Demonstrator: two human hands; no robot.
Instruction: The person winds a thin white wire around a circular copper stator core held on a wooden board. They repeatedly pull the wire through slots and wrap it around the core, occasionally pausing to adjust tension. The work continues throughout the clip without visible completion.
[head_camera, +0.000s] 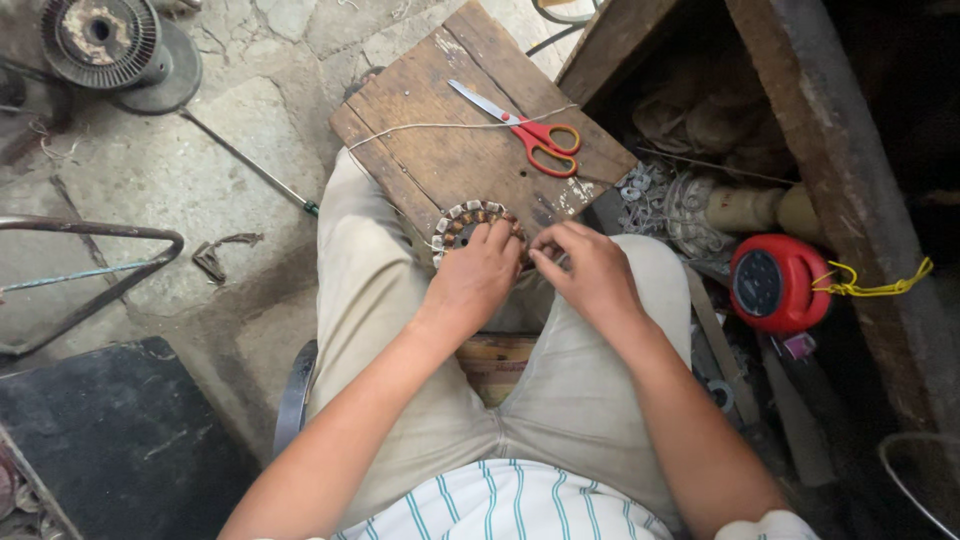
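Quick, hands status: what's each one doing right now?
Left hand: closed on the round wound coil ring at the edge of the wooden board.
Right hand: fingers pinched at the ring's right side; what they grip cannot be told.

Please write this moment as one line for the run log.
left hand: on round copper-wound stator ring | right hand: pinching at ring's edge | support: worn wooden board on lap | nearby: red-handled scissors, pale string

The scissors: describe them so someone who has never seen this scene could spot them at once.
Start at the worn wooden board resting across the seated person's knees. The scissors lie closed on its far right part, above both hands, with a pale string running across them. Their red handles with yellow-lined loops set them apart from everything else on the board.
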